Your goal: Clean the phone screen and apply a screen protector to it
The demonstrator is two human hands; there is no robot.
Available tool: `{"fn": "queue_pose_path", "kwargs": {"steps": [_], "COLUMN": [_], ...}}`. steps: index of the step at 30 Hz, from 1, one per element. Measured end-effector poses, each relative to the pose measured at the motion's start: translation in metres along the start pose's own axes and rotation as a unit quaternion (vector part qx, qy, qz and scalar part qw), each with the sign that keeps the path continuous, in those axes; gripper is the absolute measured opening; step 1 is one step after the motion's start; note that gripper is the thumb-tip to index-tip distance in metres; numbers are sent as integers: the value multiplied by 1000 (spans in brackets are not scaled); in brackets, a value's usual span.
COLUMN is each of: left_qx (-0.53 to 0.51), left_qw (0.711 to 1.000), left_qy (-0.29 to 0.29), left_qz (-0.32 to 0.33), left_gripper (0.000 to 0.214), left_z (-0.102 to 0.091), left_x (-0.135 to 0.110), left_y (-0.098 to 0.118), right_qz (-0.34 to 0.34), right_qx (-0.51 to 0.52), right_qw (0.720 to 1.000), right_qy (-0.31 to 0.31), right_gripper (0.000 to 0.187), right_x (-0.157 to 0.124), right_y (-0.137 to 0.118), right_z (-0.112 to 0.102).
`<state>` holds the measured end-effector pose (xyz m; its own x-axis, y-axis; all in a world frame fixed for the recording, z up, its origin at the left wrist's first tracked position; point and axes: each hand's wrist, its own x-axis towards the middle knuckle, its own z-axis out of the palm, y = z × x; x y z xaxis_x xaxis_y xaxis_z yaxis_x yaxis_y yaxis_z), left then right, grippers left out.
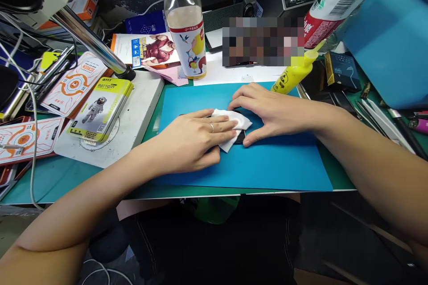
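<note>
My left hand (197, 140) is laid over a folded white tissue (245, 120), its fingers extended and pressing the tissue down. Under the tissue is a flat black device like a phone (240, 137); most of it is covered by the tissue and my hands. My right hand (259, 113) curves around the device's right end, thumb on the near edge and fingertips on the far edge. A blue mat (267, 169) lies beneath both hands. Just beyond my right wrist stands a tilted yellow squeeze bottle (292, 75).
A clear drink bottle (190, 49) stands behind the mat, with a larger bottle (334, 4) at back right. At left, yellow battery boxes (100, 109) rest on a grey lamp base (147, 98) with a chrome pole (93, 40). Tweezers and tools (384, 120) lie at right.
</note>
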<state>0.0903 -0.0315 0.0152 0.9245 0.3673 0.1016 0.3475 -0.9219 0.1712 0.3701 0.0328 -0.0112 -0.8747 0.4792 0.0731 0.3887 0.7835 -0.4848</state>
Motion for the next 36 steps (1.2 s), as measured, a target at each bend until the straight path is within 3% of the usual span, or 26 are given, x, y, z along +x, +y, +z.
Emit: {"fn": "queue_pose_path", "kwargs": {"steps": [4, 11, 20, 24, 28, 32, 36], "left_qx": [12, -22, 13, 40, 58, 54, 28], "left_qw": [1000, 998, 997, 991, 981, 969, 955], "left_qy": [-12, -56, -40, -47, -53, -48, -22], "left_qz": [-11, -2, -65, -116, -177, -236, -294], "left_gripper": [48, 64, 53, 54, 57, 59, 62], "left_z": [-5, 7, -3, -9, -11, -2, 11], "left_x": [-1, 5, -1, -19, -53, -79, -84], "left_y": [0, 5, 9, 10, 16, 24, 36], "right_qz": [3, 6, 8, 10, 13, 16, 27], "right_qx": [8, 3, 1, -3, -12, -14, -13], "right_qw": [1000, 1000, 1000, 1000, 1000, 1000, 1000], "right_qy": [-4, -3, 0, 0, -4, 1, 0], "right_gripper": [77, 80, 73, 77, 79, 82, 88], "right_x": [1, 2, 1, 1, 0, 0, 1], "right_y": [1, 2, 0, 1, 1, 2, 0], "right_z": [1, 1, 1, 0, 1, 1, 0]}}
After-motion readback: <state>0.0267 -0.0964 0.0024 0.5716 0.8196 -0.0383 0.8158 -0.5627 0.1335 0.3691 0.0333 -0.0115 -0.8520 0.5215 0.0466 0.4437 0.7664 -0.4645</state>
